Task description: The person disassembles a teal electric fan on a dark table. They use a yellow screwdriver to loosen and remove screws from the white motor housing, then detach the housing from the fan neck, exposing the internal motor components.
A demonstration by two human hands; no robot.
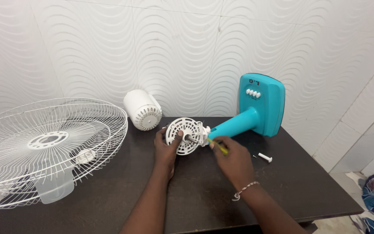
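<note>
We see the fan motor unit (188, 135), a round white slotted housing with a short metal shaft poking out of its middle, lying on its side near the centre of the dark table (291, 182) and joined to a turquoise stand (256, 113) that stretches away behind and to the right of it. Our left hand (166, 149) is clasped around the motor's left rim, thumb pressed on the slotted face, steadying it. Our right hand (234, 160) sits just right of the motor, closed on a slim yellow-handled screwdriver (218, 146) whose tip meets the motor's right edge, where the neck joins it. We judge the motor to be the heavy end of the piece, dense and stiff under a thin plastic shell that could crack or slip under a hard poke, so the rim is the sound place to grip, not the bare shaft or the fine slots; the long stand makes it liable to swing if only one end is held. Behind the motor and a little to its left a white rear motor cover (142, 109) rests against the wavy white wall. Well to the motor's left a white wire fan guard (48, 147) lies flat, with a translucent blade part beneath it. To the right of the motor, past our right hand, a small white peg (265, 157) lies loose on the tabletop.
</note>
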